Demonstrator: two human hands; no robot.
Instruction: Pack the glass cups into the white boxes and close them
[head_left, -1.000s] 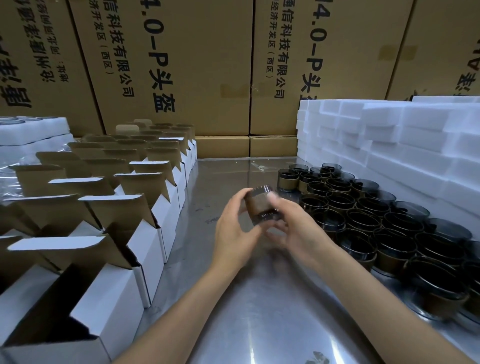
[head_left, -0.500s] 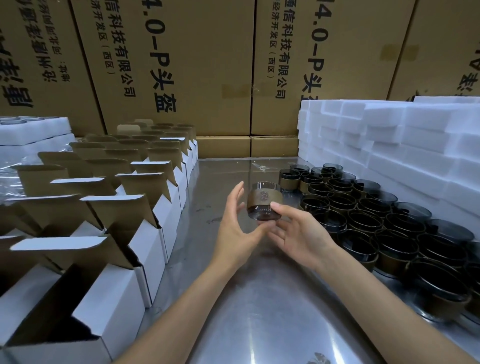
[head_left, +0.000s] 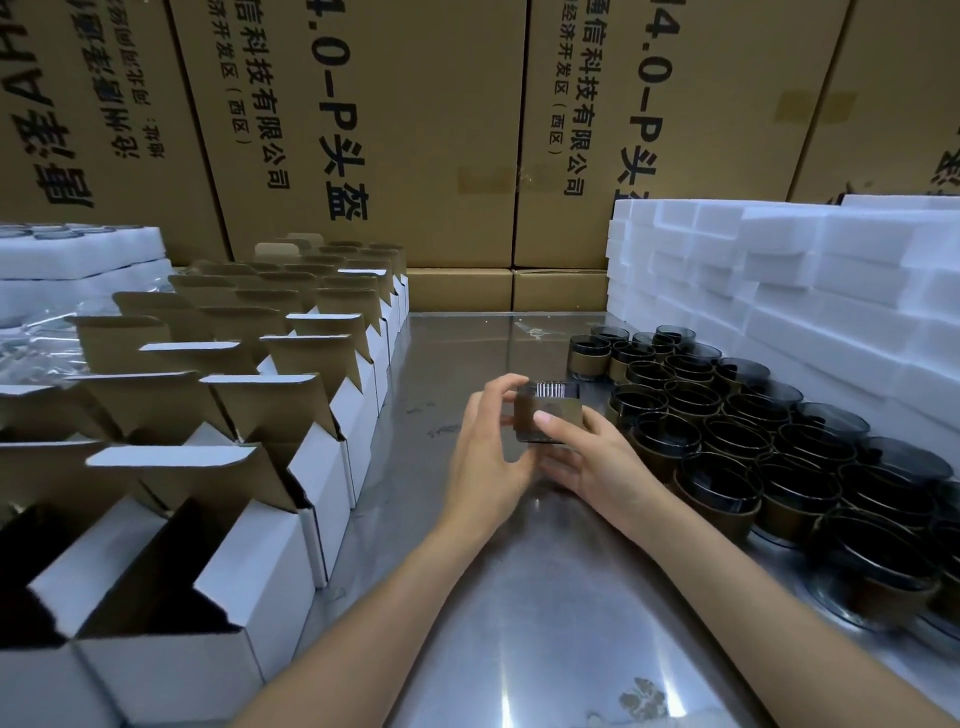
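- Gleaming under the lights, a steel bench (head_left: 493, 597) runs back to a wall of printed brown cartons (head_left: 415, 130).
- Open white boxes (head_left: 249, 561), brown inside with flaps up, line its left; white foam blocks (head_left: 779, 270) are stacked on the right.
- Dark glass cups (head_left: 727, 447) with tan bands crowd beside the foam, the nearest cut off.
- Left hand (head_left: 480, 462) and right hand (head_left: 592, 462) both grip one glass cup (head_left: 545, 413) above the bench centre; its rim is hidden.
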